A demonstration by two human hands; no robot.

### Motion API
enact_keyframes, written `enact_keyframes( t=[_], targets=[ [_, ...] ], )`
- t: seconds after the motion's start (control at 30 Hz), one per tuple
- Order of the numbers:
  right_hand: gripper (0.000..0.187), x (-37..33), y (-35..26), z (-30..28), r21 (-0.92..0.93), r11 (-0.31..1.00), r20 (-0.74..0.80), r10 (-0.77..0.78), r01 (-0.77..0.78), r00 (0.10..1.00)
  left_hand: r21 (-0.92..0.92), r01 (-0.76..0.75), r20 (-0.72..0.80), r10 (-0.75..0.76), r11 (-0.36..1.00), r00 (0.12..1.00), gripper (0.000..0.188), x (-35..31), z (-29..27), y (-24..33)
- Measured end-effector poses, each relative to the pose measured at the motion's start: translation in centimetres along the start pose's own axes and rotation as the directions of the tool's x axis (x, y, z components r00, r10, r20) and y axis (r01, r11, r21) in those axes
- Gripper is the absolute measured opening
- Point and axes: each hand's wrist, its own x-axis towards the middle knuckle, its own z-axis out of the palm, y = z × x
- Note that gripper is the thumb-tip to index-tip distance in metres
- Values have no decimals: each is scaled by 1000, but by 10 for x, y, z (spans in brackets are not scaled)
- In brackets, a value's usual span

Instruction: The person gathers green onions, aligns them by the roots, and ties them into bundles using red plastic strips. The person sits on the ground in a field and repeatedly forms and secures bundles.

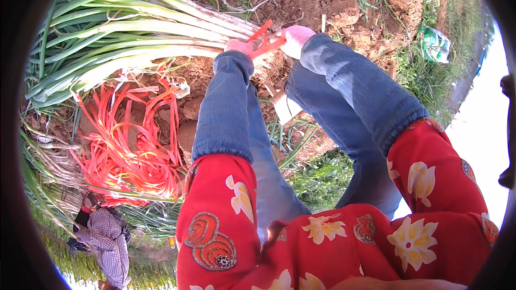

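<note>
A big bundle of green onions (161, 27) lies on the soil, its leaves fanning out to the left and its pale root ends toward my hands. Around the root end runs a red plastic strap (267, 48). Closed at the lower side of the roots, my left hand (243, 46) grips the strap close against the stalks. My right hand (295, 40), just to the right, is closed on the strap too, and a stretch of it spans the two hands. The fingertips of both hands are partly hidden.
A tangled heap of red straps (134, 150) lies left of my left forearm. More onions (59, 166) lie beyond it. At the lower left is another person in a checked garment (107, 244). A crumpled green plastic piece (434, 44) rests on grass at the right.
</note>
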Motion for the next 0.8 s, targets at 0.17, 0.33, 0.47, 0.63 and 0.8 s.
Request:
enact_keyframes(
  t=[0.17, 0.33, 0.47, 0.63, 0.8],
  targets=[
    [29, -8, -12, -1, -42, 998, -14, 38, -38, 999, 10, 10, 115, -11, 1000, 993, 51, -5, -11, 7],
    [28, 17, 0, 10, 30, 995, -68, -88, 90, 994, -79, -27, 110, 35, 997, 993, 55, 24, -4, -31],
    [22, 17, 30, 18, 238, 907, -193, -305, 346, 933, 48, 61, 152, -68, 997, 986, 52, -16, -11, 23],
    [37, -26, 15, 39, 911, 410, 23, -178, 53, 984, 181, -33, 183, 0, 983, 983, 47, -15, -23, 11],
    [57, -61, 13, 48, 941, 299, 189, -69, -160, 980, 489, -138, 243, 17, 862, 970, 40, -3, -16, 10]
  ],
)
